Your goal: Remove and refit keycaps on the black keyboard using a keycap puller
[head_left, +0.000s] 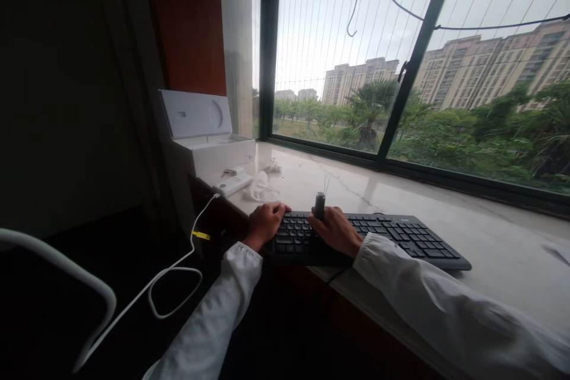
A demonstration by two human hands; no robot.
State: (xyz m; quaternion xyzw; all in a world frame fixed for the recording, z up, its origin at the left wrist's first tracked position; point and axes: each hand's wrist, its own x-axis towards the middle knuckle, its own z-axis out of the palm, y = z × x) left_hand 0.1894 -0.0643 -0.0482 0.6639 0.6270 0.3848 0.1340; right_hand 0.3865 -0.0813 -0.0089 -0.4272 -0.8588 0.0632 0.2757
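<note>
Keyboard (401, 231) on bench (499, 237). Right hand (338, 230) clamped on black tool (319, 204), upright over keys; light grip best. Left hand (265, 222) at left end, cannot tell if gripping; steady pressure limits sliding.

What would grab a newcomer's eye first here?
Probably the big bright window across the upper right, with tall apartment blocks beyond it. Just below, two bare hands are at a black keyboard, the right hand gripping a small dark upright object. Further left, an open white box stands out against the shadows.
</note>
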